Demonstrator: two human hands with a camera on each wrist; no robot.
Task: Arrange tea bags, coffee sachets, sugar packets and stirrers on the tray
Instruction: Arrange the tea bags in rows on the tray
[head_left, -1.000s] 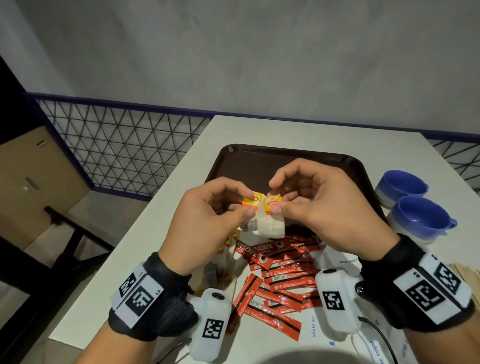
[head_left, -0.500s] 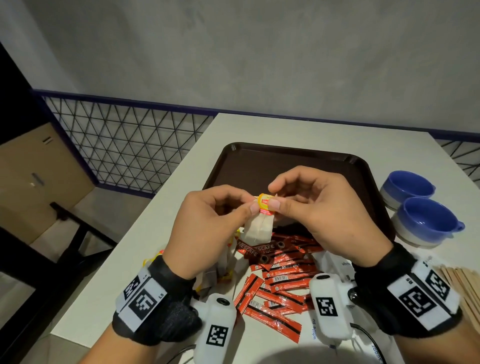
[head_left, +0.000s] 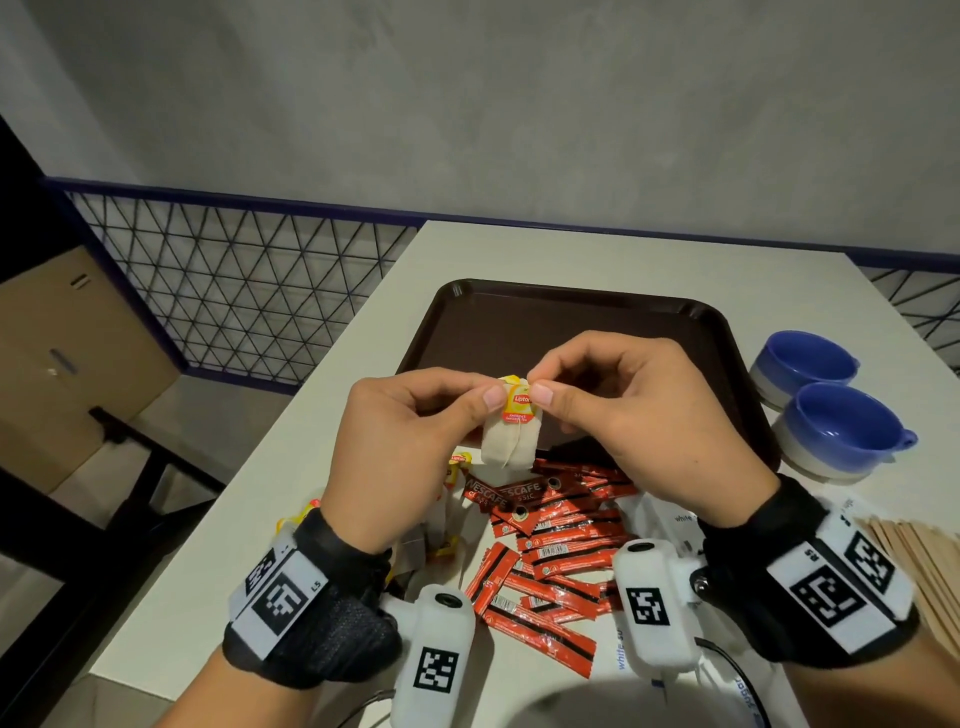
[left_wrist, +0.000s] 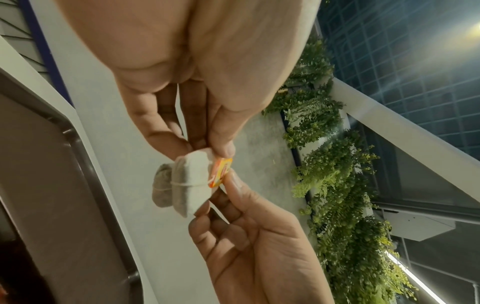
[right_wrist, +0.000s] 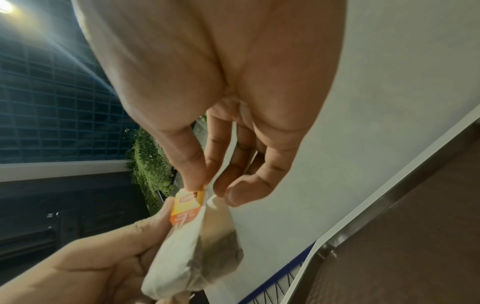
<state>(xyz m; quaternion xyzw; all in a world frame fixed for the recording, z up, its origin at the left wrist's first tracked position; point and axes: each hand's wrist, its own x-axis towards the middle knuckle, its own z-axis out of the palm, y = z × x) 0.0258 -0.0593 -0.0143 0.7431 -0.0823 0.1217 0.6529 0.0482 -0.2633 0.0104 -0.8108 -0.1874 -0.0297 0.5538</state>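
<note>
**Both hands pinch Lipton tea bags above the tray**

The left hand (head_left: 410, 441) and right hand (head_left: 639, 415) each pinch the top of the paired Lipton tea bags (head_left: 511, 439) between thumb and fingertips, holding them in the air over the near edge of the brown tray (head_left: 571, 322). Nescafé sachets (head_left: 550, 551) lie scattered on the white table (head_left: 291, 499) nearer the person. Wooden stirrers (head_left: 919, 566) lie at the near right, two blue cups (head_left: 836, 426) right of the tray.

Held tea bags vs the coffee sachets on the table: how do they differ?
The tea bags are pale, soft pouches with a yellow Lipton tag; the coffee sachets are red, slim sticks. The tea bags hang in the air, pinched by the left hand and right hand; the sachets lie in a loose pile. Neither is on the tray.
</note>
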